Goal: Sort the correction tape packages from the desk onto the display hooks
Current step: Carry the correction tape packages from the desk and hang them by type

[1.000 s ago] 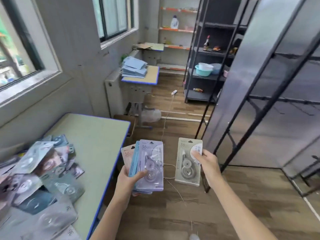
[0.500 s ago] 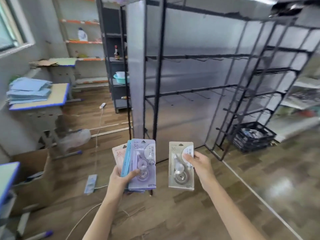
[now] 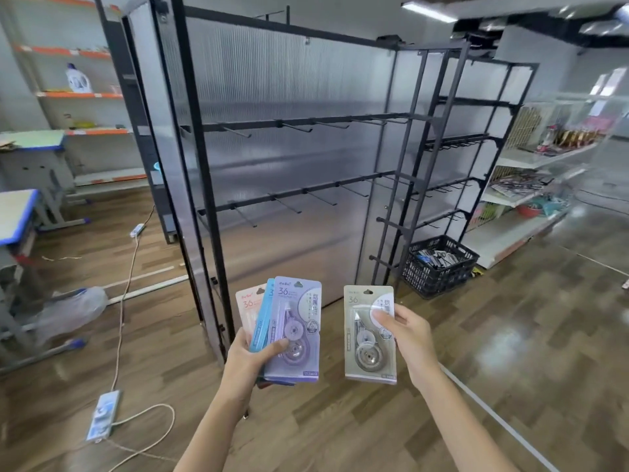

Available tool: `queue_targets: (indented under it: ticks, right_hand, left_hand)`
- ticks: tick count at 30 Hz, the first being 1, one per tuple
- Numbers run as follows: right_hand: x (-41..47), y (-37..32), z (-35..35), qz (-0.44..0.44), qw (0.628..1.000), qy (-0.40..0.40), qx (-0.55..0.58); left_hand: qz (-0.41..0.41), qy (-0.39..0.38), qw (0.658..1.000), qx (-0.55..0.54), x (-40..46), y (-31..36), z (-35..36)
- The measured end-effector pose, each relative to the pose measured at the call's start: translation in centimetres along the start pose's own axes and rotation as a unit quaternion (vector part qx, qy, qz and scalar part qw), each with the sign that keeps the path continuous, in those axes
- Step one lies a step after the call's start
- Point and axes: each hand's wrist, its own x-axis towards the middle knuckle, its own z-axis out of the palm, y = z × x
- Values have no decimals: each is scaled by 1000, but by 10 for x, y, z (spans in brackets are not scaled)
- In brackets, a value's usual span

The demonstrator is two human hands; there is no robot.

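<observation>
My left hand (image 3: pixel 247 361) grips a fanned stack of correction tape packages (image 3: pixel 296 328): a purple one in front, a blue and a pink one behind. A single beige correction tape package (image 3: pixel 369 338) is pinched at its right edge by my right hand (image 3: pixel 410 338). Both are held at chest height in front of a black display rack (image 3: pixel 204 172). Its two rows of hooks, the upper hooks (image 3: pixel 299 126) and the lower hooks (image 3: pixel 289 204), carry nothing. The desk with the loose packages is out of view.
A black crate (image 3: pixel 439 265) with packets stands on the floor at the rack's right foot. White shelves (image 3: pixel 531 195) with goods run along the right. A power strip (image 3: pixel 102 415) and its cable lie on the wooden floor at left, near school desks (image 3: pixel 20 212).
The view has swung right, away from the desk and window, onto the display rack, which is now closer. Both hands keep the same packages in the same grip.
</observation>
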Motion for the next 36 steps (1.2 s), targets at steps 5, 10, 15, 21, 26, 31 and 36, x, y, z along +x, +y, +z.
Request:
queue_targets:
  ticks: [5, 10, 15, 21, 26, 31, 36]
  right_hand:
    - [49, -5, -13, -8, 1000, 13, -7]
    - [123, -22, -10, -26, 999, 11, -17]
    - [205, -49, 20, -46, 998, -37, -25]
    - [274, -69, 63, -62, 993, -104, -1]
    - [308, -99, 116, -90, 977, -189, 30]
    - [344, -134, 174, -122, 954, -268, 55]
    - [361, -160, 220, -147, 922, -352, 60]
  left_hand:
    - [-1, -4, 1000, -9, 52, -1, 19]
    - [23, 0, 1000, -16, 119, 11, 36]
    - [44, 31, 998, -34, 187, 28, 40]
    - [36, 65, 996, -46, 232, 30, 28]
    - [45, 123, 989, -67, 250, 26, 20]
    - [62, 174, 980, -71, 263, 28, 26]
    - [76, 224, 969, -65, 271, 39, 35]
